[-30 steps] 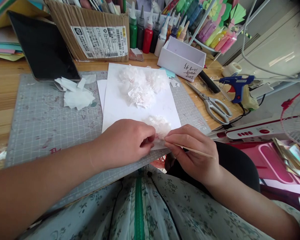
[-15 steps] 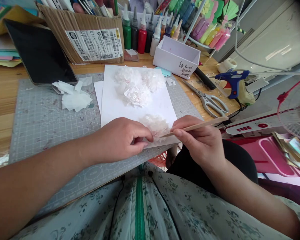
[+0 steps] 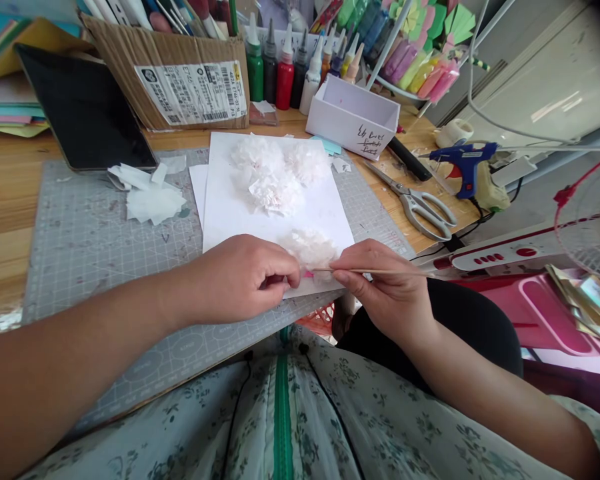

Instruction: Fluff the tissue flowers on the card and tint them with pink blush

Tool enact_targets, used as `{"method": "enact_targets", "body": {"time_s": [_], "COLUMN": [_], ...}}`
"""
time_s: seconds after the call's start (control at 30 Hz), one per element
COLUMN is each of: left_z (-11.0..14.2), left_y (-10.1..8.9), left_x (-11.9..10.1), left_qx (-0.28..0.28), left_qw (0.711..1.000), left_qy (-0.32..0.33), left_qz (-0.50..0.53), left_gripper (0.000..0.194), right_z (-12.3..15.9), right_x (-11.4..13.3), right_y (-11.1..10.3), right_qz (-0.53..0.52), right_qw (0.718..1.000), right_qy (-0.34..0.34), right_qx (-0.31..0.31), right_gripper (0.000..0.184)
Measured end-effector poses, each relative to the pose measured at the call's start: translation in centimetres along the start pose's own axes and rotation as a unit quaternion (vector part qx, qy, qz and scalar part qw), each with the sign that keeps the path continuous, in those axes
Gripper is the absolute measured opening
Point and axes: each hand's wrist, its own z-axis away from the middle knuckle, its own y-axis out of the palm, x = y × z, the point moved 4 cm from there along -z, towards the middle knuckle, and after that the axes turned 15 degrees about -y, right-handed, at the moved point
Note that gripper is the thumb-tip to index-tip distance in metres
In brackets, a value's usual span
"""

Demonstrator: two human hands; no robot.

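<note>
Wooden stick (image 3: 380,271), lower than before, edge-on at frilly white papery flower (image 3: 311,247)

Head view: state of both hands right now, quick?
Left hand: curled at the nearest white ruffled flower; can't tell whether gripping it.
Right hand: closed, holding a thin wooden stick.

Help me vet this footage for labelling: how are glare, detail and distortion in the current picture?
In the head view, glare streaks the pale panel at upper right; in the head view, the nearest ruffled white piece looks soft and washed out; head view edges look stretched, wide-angle fashion.
</note>
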Motion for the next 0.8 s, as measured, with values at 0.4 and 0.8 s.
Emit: {"method": "enact_targets", "body": {"time_s": [0.4, 0.8], "left_z": [0.1, 0.2], "left_y": [0.1, 0.3], "left_x": [-0.4, 0.2], "left_qx": [0.010, -0.011], "left_qw": [1.000, 1.000], "left_qy": [-0.023, -0.015], "left_qz": [-0.018, 0.008], "left_gripper": [0.038, 0.037], "right_z": [-2.4, -13.6], "right_x": [-1.2, -7.1], "right_y": [-2.8, 5.0], "right_qz": [-0.073, 0.155], "right_qw": [0.995, 0.950], "right_qy": [0.032, 0.050], "right_qx": [-0.055, 0.267], "right_gripper": [0.009, 0.018]}}
